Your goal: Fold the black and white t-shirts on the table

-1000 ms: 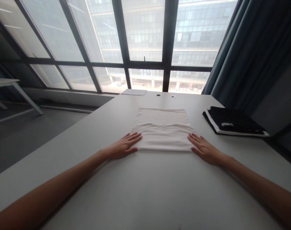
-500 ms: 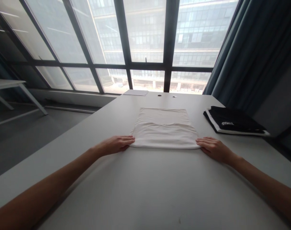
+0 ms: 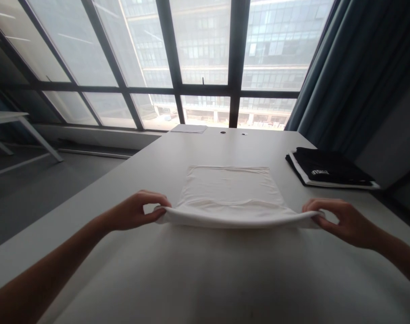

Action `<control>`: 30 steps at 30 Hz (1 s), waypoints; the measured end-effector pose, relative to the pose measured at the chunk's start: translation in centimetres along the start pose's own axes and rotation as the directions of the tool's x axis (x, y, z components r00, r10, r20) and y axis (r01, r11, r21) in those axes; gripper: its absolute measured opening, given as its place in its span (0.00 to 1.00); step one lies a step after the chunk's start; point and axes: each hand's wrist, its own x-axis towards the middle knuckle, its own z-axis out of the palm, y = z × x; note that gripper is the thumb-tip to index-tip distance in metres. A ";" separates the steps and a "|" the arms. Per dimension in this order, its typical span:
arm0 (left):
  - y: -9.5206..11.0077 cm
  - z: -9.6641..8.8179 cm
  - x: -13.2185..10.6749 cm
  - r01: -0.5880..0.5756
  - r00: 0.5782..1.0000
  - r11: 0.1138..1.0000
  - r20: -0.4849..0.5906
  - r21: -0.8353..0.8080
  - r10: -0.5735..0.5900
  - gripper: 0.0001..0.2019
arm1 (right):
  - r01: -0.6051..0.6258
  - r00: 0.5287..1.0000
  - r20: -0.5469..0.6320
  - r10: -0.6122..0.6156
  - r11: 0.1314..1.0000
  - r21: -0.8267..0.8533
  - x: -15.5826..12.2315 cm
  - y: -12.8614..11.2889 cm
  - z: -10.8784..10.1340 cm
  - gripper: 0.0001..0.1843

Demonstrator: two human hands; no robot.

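A folded white garment (image 3: 230, 186), perhaps a shirt, lies on the white table (image 3: 205, 279) in front of me. Its near edge is lifted a little off the tabletop and pulled taut between my hands, while the far part stays flat. My left hand (image 3: 140, 209) pinches the near left corner between thumb and fingers. At the near right corner, my right hand (image 3: 340, 220) pinches the cloth the same way. Wrinkles run across the fabric just behind the raised edge.
To the right sits a stack of folded black and white clothes (image 3: 329, 168), the top one black with white lettering. A thin white sheet (image 3: 189, 128) lies at the table's far left corner. Beyond are windows and a dark curtain (image 3: 340, 76); another table (image 3: 9, 118) stands left.
Both hands have gone from lying flat on the garment's near corners to pinching them. The near edge has risen and come toward me, and the garment has slid closer.
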 end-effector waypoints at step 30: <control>-15.4 4.0 15.6 0.513 0.791 0.858 -0.403 0.026 -0.461 0.17 | -0.454 0.817 -0.331 0.472 0.881 0.136 20.9 13.0 5.6 0.14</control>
